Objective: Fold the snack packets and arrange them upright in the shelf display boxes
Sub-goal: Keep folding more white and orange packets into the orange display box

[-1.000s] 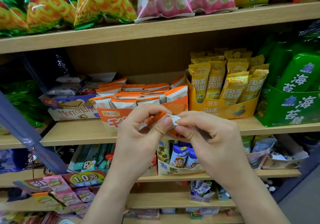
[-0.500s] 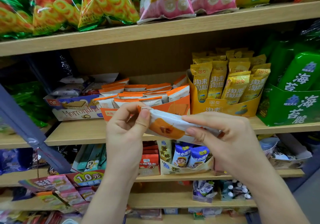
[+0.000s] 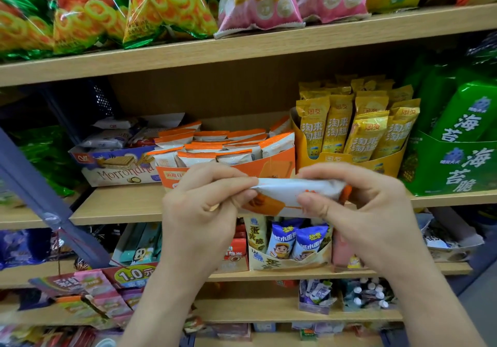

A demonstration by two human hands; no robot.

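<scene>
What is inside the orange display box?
Rows of white packets with orange tops stand upright in the orange box. Its front wall hides their lower parts.

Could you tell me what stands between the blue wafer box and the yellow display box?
The head view shows an orange cardboard display box filled with white-and-orange snack packets.

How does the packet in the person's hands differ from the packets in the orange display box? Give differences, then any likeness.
Pose: the held packet lies sideways, while the boxed packets stand upright in rows.
Support: the left hand and right hand pinch the held packet's ends, while the boxed packets sit in the orange display box.
Both are white with orange.
</scene>
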